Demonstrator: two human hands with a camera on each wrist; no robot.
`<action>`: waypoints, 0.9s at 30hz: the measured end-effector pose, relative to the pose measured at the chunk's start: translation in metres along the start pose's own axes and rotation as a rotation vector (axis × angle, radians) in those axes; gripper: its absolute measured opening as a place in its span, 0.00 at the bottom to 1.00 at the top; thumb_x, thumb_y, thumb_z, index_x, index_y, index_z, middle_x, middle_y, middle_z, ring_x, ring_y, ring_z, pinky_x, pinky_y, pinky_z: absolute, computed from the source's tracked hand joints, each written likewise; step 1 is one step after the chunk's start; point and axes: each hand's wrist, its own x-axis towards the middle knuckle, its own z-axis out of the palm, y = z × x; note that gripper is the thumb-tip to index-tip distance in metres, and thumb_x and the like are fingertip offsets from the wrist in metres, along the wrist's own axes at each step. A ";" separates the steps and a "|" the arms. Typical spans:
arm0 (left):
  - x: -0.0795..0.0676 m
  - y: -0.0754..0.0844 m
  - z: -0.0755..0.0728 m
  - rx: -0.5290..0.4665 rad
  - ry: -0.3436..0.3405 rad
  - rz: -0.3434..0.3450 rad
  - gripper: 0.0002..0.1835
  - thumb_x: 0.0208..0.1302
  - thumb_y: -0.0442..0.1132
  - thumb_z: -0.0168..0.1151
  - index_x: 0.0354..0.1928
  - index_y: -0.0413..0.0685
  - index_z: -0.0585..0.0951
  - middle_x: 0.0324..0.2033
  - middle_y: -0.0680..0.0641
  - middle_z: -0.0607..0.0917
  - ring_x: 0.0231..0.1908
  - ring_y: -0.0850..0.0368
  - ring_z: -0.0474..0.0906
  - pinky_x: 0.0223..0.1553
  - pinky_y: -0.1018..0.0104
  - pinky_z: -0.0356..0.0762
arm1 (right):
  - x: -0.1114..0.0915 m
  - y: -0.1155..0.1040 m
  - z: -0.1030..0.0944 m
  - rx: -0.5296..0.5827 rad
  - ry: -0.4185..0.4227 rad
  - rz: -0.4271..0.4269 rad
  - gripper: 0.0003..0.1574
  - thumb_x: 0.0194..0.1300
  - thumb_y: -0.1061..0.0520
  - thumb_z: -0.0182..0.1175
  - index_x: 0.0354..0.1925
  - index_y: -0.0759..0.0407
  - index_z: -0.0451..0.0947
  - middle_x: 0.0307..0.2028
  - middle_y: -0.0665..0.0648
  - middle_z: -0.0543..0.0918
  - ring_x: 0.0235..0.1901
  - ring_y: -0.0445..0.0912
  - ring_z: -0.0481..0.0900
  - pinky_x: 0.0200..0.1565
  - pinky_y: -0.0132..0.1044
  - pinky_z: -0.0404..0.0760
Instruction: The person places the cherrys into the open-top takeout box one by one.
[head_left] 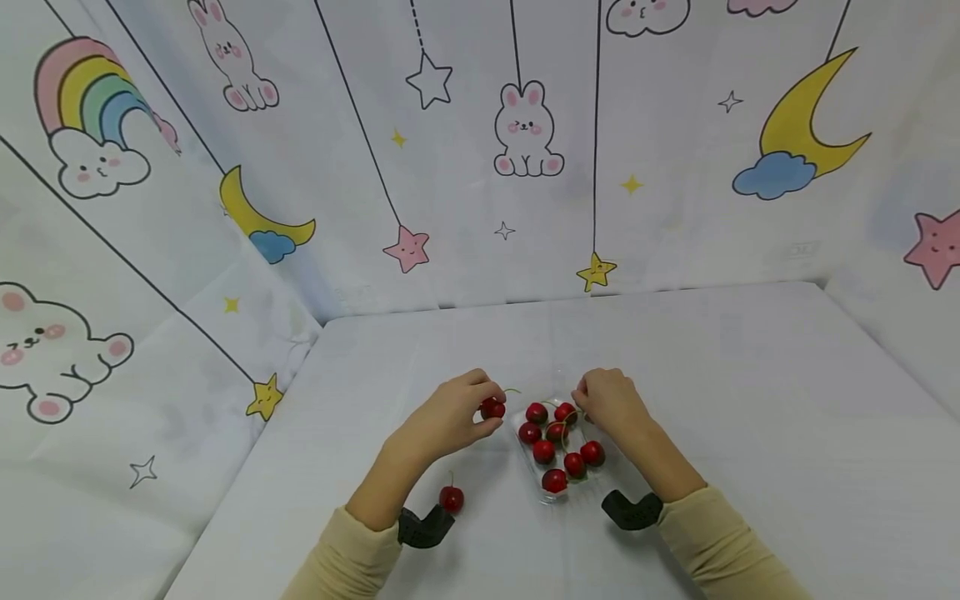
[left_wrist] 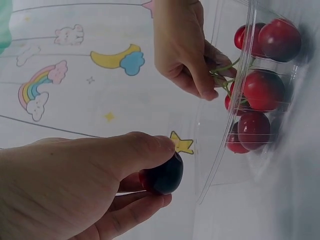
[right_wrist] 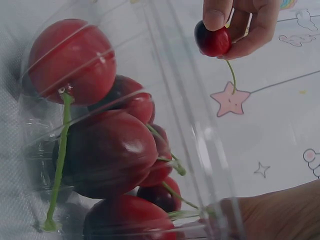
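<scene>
My left hand pinches a red cherry between thumb and fingers, left of a clear plastic box. In the right wrist view this cherry's green stem points away from the fingertips. Several cherries lie in the box, some with stems. At the box's far right corner is my right hand; in the left wrist view its thumb and fingers pinch a green cherry stem just above the rim. The fingertips are partly hidden by the box wall in the right wrist view.
One loose cherry with its stem up lies on the white-covered table, beside the black left wrist mount. Another black mount sits at the right wrist. Behind stands a printed cloth backdrop.
</scene>
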 end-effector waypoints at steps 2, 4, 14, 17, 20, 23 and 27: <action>0.002 0.001 0.001 0.000 -0.002 0.005 0.09 0.58 0.41 0.66 0.41 0.51 0.82 0.39 0.54 0.79 0.33 0.62 0.77 0.34 0.75 0.76 | 0.000 0.000 0.000 0.000 -0.002 0.001 0.11 0.65 0.55 0.59 0.33 0.63 0.80 0.19 0.53 0.78 0.20 0.43 0.73 0.22 0.30 0.72; 0.004 0.002 0.002 -0.008 -0.008 0.009 0.09 0.58 0.41 0.66 0.41 0.50 0.82 0.39 0.54 0.79 0.34 0.60 0.79 0.34 0.75 0.76 | -0.001 -0.001 -0.001 0.000 -0.003 0.006 0.11 0.65 0.55 0.59 0.33 0.63 0.80 0.19 0.53 0.78 0.20 0.43 0.73 0.22 0.30 0.71; 0.014 0.006 0.008 -0.003 -0.053 0.010 0.09 0.59 0.41 0.66 0.42 0.50 0.82 0.39 0.53 0.78 0.34 0.58 0.79 0.35 0.75 0.75 | -0.001 -0.003 -0.002 -0.001 -0.017 0.024 0.11 0.65 0.55 0.59 0.32 0.62 0.80 0.19 0.53 0.78 0.21 0.43 0.73 0.22 0.30 0.70; 0.018 0.007 0.010 -0.006 -0.068 0.006 0.10 0.59 0.41 0.66 0.43 0.50 0.82 0.39 0.53 0.78 0.35 0.56 0.80 0.35 0.75 0.75 | -0.001 -0.003 -0.001 -0.001 -0.012 0.025 0.11 0.65 0.55 0.59 0.32 0.62 0.80 0.20 0.53 0.78 0.21 0.43 0.73 0.22 0.30 0.70; 0.021 0.008 0.013 0.004 -0.076 0.014 0.10 0.60 0.41 0.66 0.43 0.51 0.82 0.39 0.53 0.78 0.35 0.57 0.79 0.34 0.76 0.75 | -0.001 -0.002 -0.001 -0.001 -0.007 0.025 0.11 0.64 0.55 0.60 0.32 0.62 0.80 0.20 0.53 0.78 0.20 0.43 0.73 0.22 0.30 0.71; 0.024 0.009 0.016 0.012 -0.079 0.026 0.10 0.59 0.42 0.66 0.43 0.51 0.82 0.39 0.53 0.78 0.33 0.60 0.77 0.34 0.77 0.74 | -0.001 -0.002 -0.001 -0.004 -0.004 0.024 0.11 0.64 0.54 0.60 0.32 0.62 0.80 0.19 0.53 0.78 0.20 0.43 0.73 0.22 0.30 0.71; 0.027 0.011 0.018 -0.002 -0.092 0.025 0.12 0.58 0.42 0.67 0.44 0.51 0.82 0.40 0.53 0.79 0.32 0.64 0.73 0.34 0.76 0.74 | 0.000 -0.001 -0.001 -0.005 -0.006 0.021 0.11 0.64 0.54 0.60 0.33 0.62 0.80 0.19 0.53 0.78 0.20 0.43 0.73 0.22 0.30 0.71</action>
